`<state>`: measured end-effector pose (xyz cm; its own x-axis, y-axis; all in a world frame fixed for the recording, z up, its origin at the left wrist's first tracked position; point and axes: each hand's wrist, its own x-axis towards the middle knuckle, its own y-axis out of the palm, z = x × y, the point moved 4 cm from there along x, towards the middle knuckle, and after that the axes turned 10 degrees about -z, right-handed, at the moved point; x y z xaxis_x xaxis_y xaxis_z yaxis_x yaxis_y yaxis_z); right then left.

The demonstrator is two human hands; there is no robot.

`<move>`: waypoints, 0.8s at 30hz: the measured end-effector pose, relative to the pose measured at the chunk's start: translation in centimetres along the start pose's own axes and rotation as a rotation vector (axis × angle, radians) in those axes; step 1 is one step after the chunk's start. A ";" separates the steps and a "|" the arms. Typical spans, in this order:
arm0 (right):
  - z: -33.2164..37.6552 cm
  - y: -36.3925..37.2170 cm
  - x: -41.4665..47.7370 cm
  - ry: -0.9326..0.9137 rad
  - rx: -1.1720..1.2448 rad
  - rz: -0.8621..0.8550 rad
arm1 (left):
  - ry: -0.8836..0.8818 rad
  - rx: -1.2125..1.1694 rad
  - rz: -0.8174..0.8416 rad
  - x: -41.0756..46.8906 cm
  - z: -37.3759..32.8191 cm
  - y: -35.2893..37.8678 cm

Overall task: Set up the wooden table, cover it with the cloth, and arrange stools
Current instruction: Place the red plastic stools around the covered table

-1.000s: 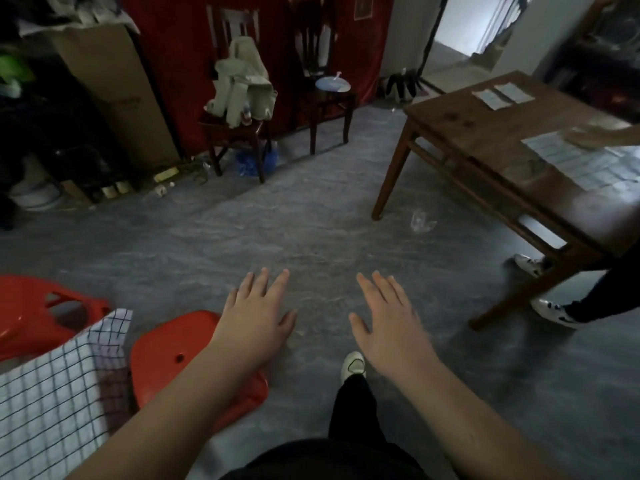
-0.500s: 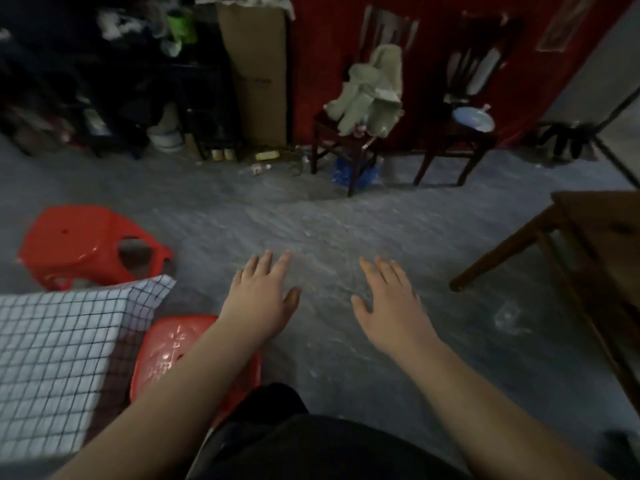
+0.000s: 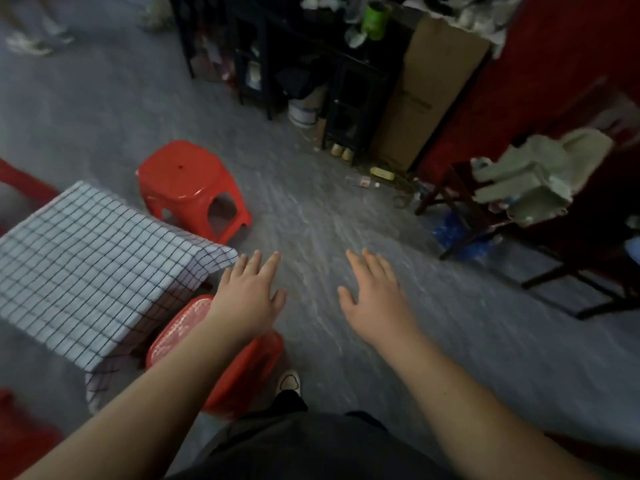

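Red plastic is my business at this stage. The cloth (image 3: 86,261) already lies flat over the table at my left, the wood hidden beneath it, and one corner hangs down just beside my left hand (image 3: 247,299). I judge the step in hand to be arranging the stools.

Both hands are empty, with fingers straight and spread and palms down. The left hand hovers above the near stool (image 3: 183,327), and the right hand (image 3: 375,303) is over bare floor (image 3: 329,220), apart from everything. The near stool sits partly under the cloth's hanging edge, below my left forearm. The far stool (image 3: 187,181) stands upright just beyond the table's farther side. More red shows at the left edge and in the bottom left corner, too cut off for me to call.

Next, I think, the left hand must drop, take the near stool by its rim and square it to the table without dragging the hanging cloth. Open floor runs ahead and to my right as far as the chair (image 3: 453,174) and the box (image 3: 426,98). My shoe (image 3: 289,381) is just beside the near stool, so that side is tight.
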<state>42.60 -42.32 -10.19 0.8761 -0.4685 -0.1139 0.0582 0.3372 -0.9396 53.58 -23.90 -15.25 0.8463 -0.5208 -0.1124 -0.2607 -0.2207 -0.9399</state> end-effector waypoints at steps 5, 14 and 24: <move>4.5 1.5 5.8 -0.174 0.021 0.093 | -0.197 -0.005 -0.087 0.4 4.3 -2.0; 12.4 6.9 10.0 -0.600 0.026 0.287 | -0.699 0.024 -0.200 -7.0 10.2 -2.5; 14.1 11.5 8.3 -0.875 0.009 0.438 | -1.087 -0.156 -0.269 -14.2 8.4 2.6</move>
<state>57.26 -30.80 -17.41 0.8666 0.4694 -0.1692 -0.3566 0.3454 -0.8681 44.79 -10.18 -18.80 0.8193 0.5357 -0.2045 0.0007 -0.3575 -0.9339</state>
